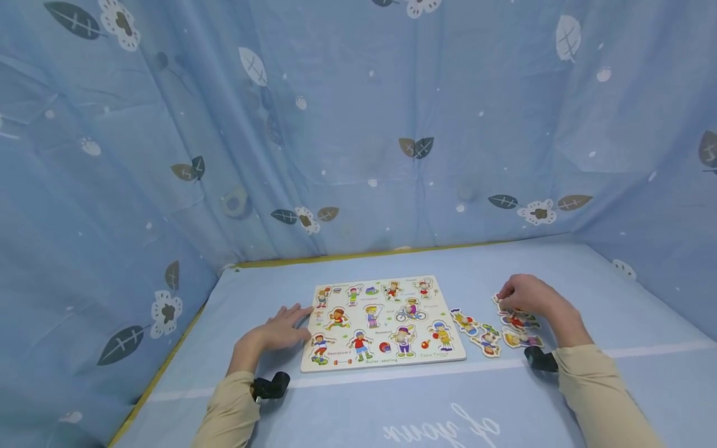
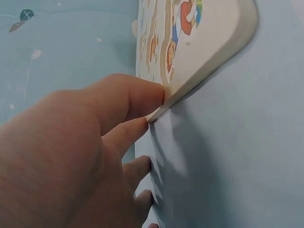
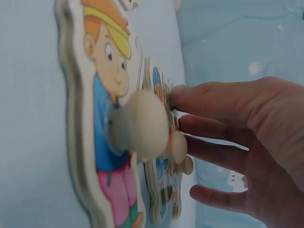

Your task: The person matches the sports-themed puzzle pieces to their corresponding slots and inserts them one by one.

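My left hand (image 1: pixel 280 330) lies at the left side of a wooden knob puzzle board (image 1: pixel 310 359) with children playing sports. In the left wrist view, its thumb and index fingertips touch the edge of the board (image 2: pixel 223 31), the other fingers fairly straight. Right of the board, my right hand (image 1: pixel 529 294) reaches over a loose group of puzzle pieces (image 1: pixel 521 339). Its thumb and index finger seem to pinch the farthest piece, largely hidden. In the right wrist view, a yellow-capped figure piece (image 3: pixel 107 90) with a round wooden knob (image 3: pixel 149 123) is closest to the camera.
Two more loose pieces lie between the board and the right-hand group, a child piece (image 1: pixel 465 323) and another (image 1: pixel 488 342). Pale blue cloth (image 1: pixel 252 283) covers the table. A patterned blue curtain (image 1: pixel 364 124) hangs behind it and at both sides.
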Action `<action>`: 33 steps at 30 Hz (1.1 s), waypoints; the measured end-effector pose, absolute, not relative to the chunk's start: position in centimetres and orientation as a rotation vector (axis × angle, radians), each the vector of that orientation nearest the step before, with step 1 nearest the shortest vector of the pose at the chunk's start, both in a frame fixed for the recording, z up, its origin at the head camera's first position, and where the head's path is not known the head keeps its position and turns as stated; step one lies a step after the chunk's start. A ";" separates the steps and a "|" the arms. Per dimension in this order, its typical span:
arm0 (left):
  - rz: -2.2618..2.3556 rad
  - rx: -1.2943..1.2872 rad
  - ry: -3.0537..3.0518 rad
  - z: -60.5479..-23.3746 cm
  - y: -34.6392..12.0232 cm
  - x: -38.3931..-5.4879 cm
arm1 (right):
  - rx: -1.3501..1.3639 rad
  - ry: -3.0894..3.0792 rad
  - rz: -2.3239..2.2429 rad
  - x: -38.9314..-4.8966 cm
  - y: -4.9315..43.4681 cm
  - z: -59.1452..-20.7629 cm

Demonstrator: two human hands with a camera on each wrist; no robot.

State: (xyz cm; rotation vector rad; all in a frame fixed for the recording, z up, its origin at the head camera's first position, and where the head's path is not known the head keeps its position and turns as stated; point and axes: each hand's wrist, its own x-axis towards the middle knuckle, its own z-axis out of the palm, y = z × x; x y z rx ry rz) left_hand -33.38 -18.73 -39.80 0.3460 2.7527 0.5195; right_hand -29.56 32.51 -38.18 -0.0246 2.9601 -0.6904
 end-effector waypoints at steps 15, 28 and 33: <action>0.522 0.340 2.755 -39.8 -18.7 -33.4 | 0.071 2.946 -0.628 -29.7 31.8 -37.9; 0.523 0.331 2.757 -39.9 -18.6 -33.4 | 0.077 2.927 -0.605 -29.6 31.7 -37.8; 0.537 0.331 2.759 -39.9 -18.8 -33.4 | 0.061 2.933 -0.561 -29.6 31.5 -37.4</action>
